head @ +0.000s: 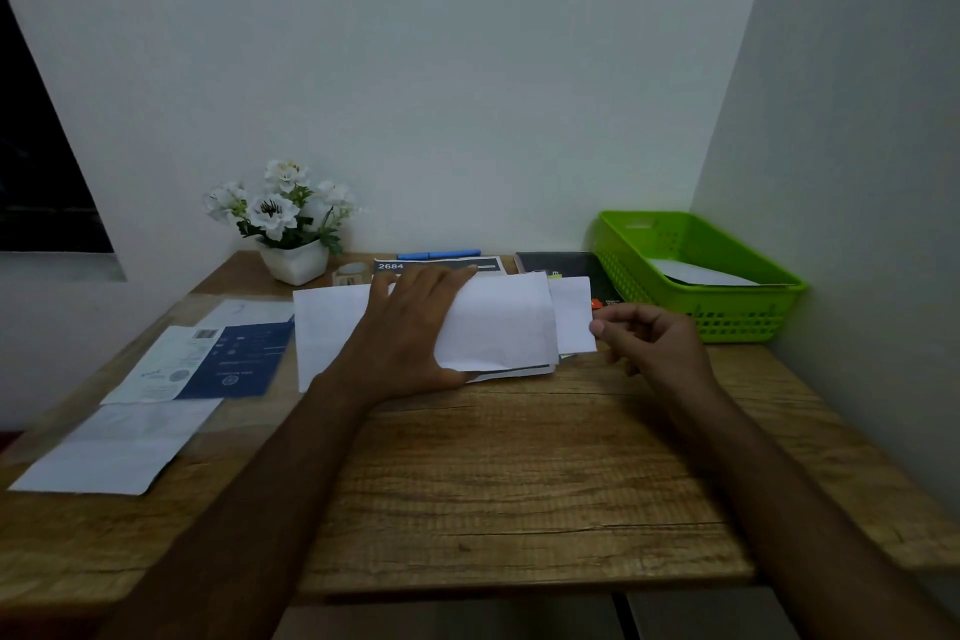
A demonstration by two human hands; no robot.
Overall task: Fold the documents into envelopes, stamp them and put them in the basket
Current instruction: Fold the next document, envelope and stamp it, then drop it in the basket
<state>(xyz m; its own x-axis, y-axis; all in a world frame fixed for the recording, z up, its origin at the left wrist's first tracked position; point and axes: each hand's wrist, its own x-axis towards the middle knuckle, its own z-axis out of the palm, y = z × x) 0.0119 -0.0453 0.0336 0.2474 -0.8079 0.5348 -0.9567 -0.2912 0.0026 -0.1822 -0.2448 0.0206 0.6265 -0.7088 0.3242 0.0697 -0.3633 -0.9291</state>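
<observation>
A white envelope [332,327] lies flat in the middle of the wooden table [519,473]. My left hand [410,327] lies across it, thumb under a folded white document [498,327], fingers over its top edge. A narrower white sheet [574,312] sticks out to the right from under that fold. My right hand [649,343] pinches the right edge of this sheet between thumb and fingers. The green basket [753,296] stands at the back right corner with white paper [696,273] inside.
Blue-and-white printed documents [208,359] and a blank sheet [114,447] lie at the left. At the back stand a white flower pot [293,260], a small stamp [350,273], a blue pen [436,254], a "2684" printed sheet [436,267] and a black booklet [566,265].
</observation>
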